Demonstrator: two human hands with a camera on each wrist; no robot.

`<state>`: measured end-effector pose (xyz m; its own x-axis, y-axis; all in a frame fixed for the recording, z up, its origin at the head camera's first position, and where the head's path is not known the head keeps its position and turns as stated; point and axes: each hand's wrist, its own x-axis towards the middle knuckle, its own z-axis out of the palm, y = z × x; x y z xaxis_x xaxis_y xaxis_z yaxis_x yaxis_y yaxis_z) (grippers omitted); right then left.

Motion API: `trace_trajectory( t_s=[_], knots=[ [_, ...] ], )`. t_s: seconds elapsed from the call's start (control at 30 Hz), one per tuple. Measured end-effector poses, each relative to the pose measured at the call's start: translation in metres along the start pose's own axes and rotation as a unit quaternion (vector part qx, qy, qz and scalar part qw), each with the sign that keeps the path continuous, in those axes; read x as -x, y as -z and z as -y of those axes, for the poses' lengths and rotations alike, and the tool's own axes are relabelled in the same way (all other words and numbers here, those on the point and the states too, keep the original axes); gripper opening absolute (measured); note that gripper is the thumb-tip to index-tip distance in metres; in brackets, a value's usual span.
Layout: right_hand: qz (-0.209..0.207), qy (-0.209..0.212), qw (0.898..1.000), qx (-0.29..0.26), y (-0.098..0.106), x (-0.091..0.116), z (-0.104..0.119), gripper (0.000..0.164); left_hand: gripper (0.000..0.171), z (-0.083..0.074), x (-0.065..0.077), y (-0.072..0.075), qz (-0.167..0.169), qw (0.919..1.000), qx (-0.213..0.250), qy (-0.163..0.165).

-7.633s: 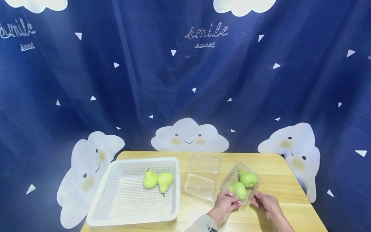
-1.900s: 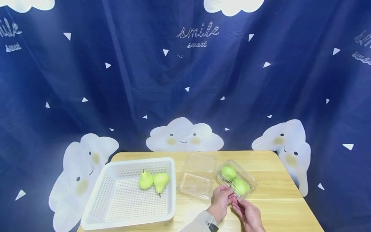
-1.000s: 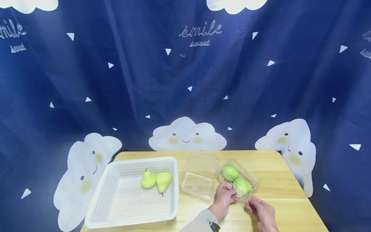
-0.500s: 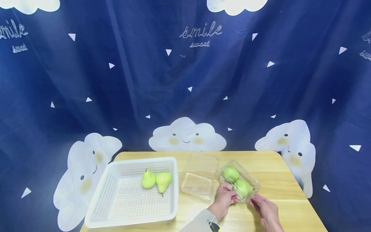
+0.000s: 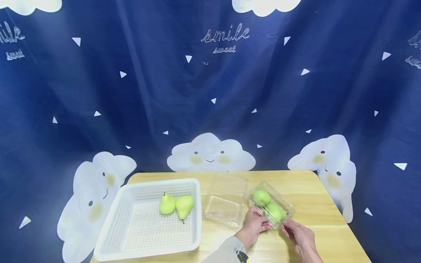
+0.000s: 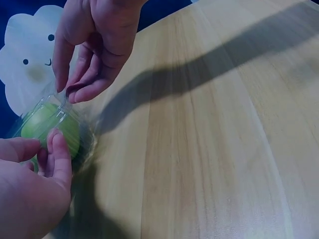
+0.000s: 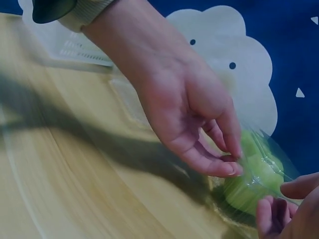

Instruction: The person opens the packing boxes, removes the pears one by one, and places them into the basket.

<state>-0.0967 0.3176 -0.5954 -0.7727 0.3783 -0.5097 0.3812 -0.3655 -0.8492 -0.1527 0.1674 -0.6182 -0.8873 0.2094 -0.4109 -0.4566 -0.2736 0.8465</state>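
A clear plastic clamshell box [image 5: 283,199] lies on the right part of the table, its lid down over two green pears [image 5: 275,212]. With thumb and fingers, my left hand [image 5: 253,226] pinches the rim at the box's near left side. My right hand [image 5: 300,235] pinches the near right corner. Seen from the left wrist, the right hand [image 6: 99,45] comes down from above and the left hand [image 6: 35,194] enters at lower left, both at the box edge. In the right wrist view, fingertips of the left hand [image 7: 189,109] touch the rim opposite the right hand [image 7: 299,214].
Left of the box, a second clear clamshell box [image 5: 225,210] lies unfolded. A white perforated basket [image 5: 108,243] holds two pears [image 5: 184,206] on the left. The wooden table [image 5: 329,215] ends at a dark blue cloud-print curtain [image 5: 210,87].
The filled box has turned since the oldest frame. Both hands met at its near edge about two seconds ago; afterwards the right hand moved right along the edge to the corner.
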Motion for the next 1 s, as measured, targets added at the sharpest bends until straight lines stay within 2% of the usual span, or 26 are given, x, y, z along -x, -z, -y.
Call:
trace_trajectory(
  t_s=[0.33, 1.0],
  knots=[
    [0.026, -0.025, 0.999, 0.001, -0.0025, -0.0056, 0.0020, 0.018, 0.018, -0.0001, -0.0036, 0.0079, 0.035, 0.9990, 0.022, 0.018],
    [0.053, -0.041, 0.997, -0.023, -0.0014, -0.0075, -0.0063, 0.024, 0.019, 0.0006, -0.0048, 0.0081, 0.023, 0.9995, 0.012, 0.016]
  ],
)
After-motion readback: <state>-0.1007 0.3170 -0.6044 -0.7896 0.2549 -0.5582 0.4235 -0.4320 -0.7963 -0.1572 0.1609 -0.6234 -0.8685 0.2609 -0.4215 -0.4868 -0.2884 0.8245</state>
